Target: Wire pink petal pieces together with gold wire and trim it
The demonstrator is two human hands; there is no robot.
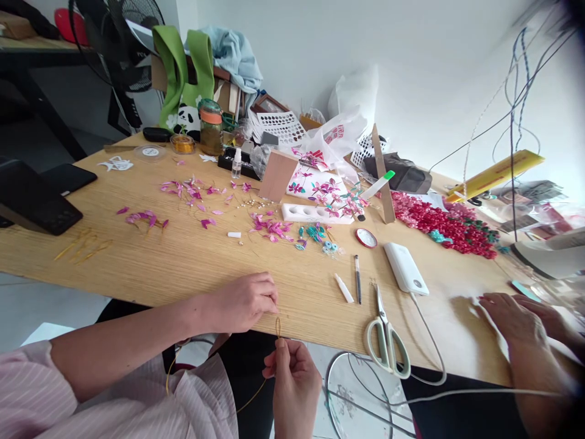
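My right hand (295, 378) is closed at the table's front edge, pinching a thin gold wire (278, 327) between thumb and finger. The wire stands up from that pinch as a narrow loop, and a length of it trails down over my lap. My left hand (247, 302) rests just above the table, its fingers curled together beside the loop's top. Whatever those fingers hold, if anything, is hidden. Off to the left lie several twisted gold wire pieces (82, 245). Pink petals (272, 227) are scattered beyond my hands.
Scissors (386, 341) lie at the front edge, near a pen (358, 280), a white tube (343, 288) and a white power bank (406, 268) with a cable. Another person's hands (516, 317) rest at the right. Red flowers (452, 228) are heaped behind. A phone stand (36, 195) stands left.
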